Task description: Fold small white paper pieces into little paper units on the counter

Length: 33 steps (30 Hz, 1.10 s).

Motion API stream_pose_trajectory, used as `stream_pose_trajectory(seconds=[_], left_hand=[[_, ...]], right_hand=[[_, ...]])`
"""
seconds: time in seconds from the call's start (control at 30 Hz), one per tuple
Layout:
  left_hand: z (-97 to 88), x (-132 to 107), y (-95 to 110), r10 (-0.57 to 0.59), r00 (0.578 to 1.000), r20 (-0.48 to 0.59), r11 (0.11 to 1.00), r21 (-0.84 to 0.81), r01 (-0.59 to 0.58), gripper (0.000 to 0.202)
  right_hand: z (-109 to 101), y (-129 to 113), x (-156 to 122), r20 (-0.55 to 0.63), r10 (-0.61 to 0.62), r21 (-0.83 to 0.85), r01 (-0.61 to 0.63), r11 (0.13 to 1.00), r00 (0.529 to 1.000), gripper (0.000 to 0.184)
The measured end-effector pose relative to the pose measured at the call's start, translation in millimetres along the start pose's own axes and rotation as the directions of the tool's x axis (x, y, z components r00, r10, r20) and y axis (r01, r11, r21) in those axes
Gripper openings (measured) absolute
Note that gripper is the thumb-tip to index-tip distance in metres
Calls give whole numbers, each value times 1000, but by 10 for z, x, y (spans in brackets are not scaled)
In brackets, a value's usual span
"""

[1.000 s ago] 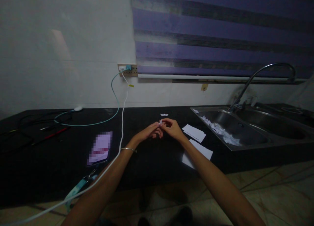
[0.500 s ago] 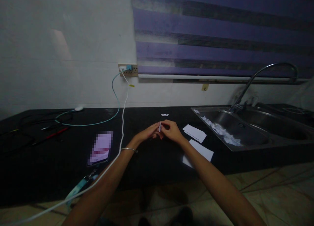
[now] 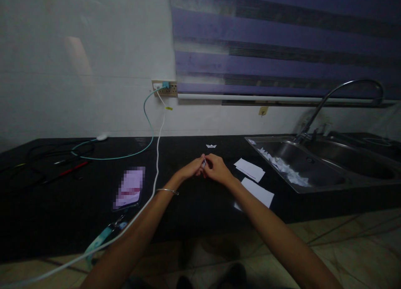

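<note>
Both hands meet over the black countertop [image 3: 188, 214], pinching one small folded piece of white paper [image 3: 204, 163] between them. My left hand [image 3: 191, 168] is closed on its left side, and a bracelet circles that wrist. My right hand [image 3: 216, 168] grips the same paper from the right, fingers curled. Most of the paper is hidden by the fingers, so its exact shape cannot be made out. Just beyond the hands a small white paper boat [image 3: 211, 146] stands on the counter. To the right lie white paper sheets [image 3: 249, 170] and a larger sheet stack [image 3: 258, 192], partly under my right forearm.
A steel sink [image 3: 326, 184] with a curved faucet [image 3: 316, 109] is at right; many folded white papers [image 3: 285, 168] lie along its left edge. A phone [image 3: 129, 188] lies at left. A white cable [image 3: 156, 163] crosses my left forearm. A red pen [image 3: 72, 170] lies further left.
The fingers of my left hand have curled in closer around the folded paper, which is now more covered. The camera view has shifted slightly.
</note>
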<state>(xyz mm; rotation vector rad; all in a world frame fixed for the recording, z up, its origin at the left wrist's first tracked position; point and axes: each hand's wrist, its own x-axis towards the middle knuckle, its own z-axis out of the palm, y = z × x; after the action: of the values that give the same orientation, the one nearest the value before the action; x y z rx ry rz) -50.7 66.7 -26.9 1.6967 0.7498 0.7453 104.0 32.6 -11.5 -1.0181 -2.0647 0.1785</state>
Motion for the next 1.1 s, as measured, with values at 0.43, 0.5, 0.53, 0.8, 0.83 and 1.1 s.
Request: stream_pose_trajectory(seconds=[0.43,0.5,0.53,0.8,0.83,1.1], left_hand=[[-49,47,-73,43,990,132,999,-12,-42,60],[-69,46,-86,46,990,134,999,-5,-46,57],[-79,37,-79,43,991,129,999,5,-44,56],[-105,-111,129,65,997,45,972,224,-74,53],[-99,-121,141,77,996,37,965,250,-83,53],[-69,-43,-2,100,995,24,970,219,-103,46]], right_hand=[[43,172,15,-5,91,286,-85,954,996,25],[56,186,19,-5,86,314,-80,946,996,28],[57,186,19,-6,78,318,-72,945,997,29],[46,144,20,-11,66,324,-59,944,998,29],[46,128,19,-28,79,301,-67,951,996,28],[9,-37,-2,-96,188,94,-179,979,977,22]])
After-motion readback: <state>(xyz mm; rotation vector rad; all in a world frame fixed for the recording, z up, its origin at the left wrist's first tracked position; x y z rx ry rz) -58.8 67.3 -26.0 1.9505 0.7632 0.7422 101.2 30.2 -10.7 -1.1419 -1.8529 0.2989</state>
